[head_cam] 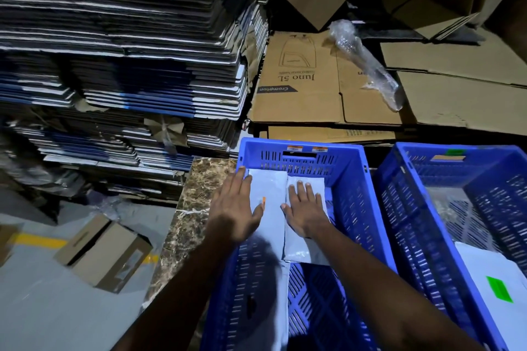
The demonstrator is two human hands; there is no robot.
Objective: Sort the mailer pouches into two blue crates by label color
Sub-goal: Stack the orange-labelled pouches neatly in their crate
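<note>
L hand (238, 208), R hand (306, 212) flat on pouches (271, 188), left crate (353, 179) far end

"Crompton" and "Juno 5L" printed upside down on flattened cardboard box (299, 80), other labels unreadable

Grey floor (42, 308) with yellow line (40, 241); small cardboard box (104, 253) on it, tilted. Brown marble slab (188, 225) beside it, left blue crate (353, 179) apparently on slab (base hidden). Right blue crate (413, 179) just beside. Flattened cartons (313, 88) behind.
</note>
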